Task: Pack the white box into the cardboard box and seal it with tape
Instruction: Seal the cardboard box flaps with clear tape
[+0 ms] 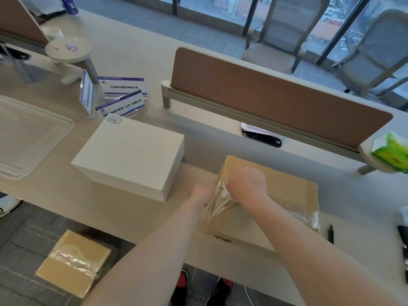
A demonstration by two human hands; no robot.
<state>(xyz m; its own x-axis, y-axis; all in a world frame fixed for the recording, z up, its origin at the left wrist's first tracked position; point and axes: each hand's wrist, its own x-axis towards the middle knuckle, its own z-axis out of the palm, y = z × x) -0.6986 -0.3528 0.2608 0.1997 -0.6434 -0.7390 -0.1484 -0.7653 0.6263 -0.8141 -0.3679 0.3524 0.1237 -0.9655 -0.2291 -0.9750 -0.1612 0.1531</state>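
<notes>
1 room: a glazed wall and grey chairs (287,32) beyond the desk. Dark carpet lies in front of it, where a second carton (72,261) with clear film across its top sits on the floor.
Desk (123,210): a long pale top with a brown divider (265,100) along the far edge. It carries a clear tray (28,133) at far left, name cards (123,87) behind, a green tissue pack (390,149) at right and a black pen (330,234) near the front.
White box (130,153): closed and flat on the desk, left of the hands and slightly beyond them. Its long side runs roughly across the desk. It is near the cardboard box but apart from it, and not yet packed.
Cardboard box (287,195): on the desk by the front edge, flaps down, directly under the hands.
Right hand (247,182): knuckles up, fingers curled over the carton's top left edge, gripping the tape.
Left hand (202,193): at the carton's left end, pinching the same strip. It is the hand nearer the white box.
Clear tape (219,206): a crinkled strip stretched between both hands, down the carton's left end.
Likely step: the carton looks shut and must open before packing; the reach for the white box then goes left.
</notes>
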